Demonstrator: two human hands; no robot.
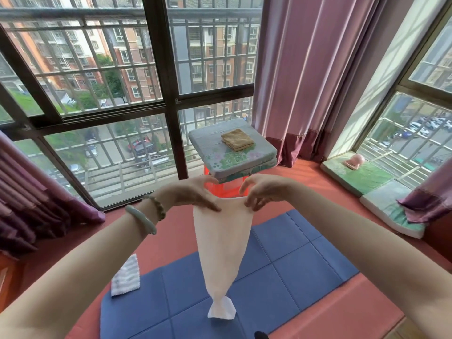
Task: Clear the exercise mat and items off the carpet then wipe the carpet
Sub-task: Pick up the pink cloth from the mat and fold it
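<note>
A cloth (220, 241) hangs over the middle of the mat (293, 277), top corners pinched by left hand (195, 194) and right hand (264, 189). Likely clearing items; next, carry it off the carpet (171, 236).

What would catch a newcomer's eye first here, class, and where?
A white cloth hangs mid-frame, pinched at its top by the left hand and right hand. Below it a blue exercise mat lies on the red carpet, a striped cloth at its left edge.
</note>
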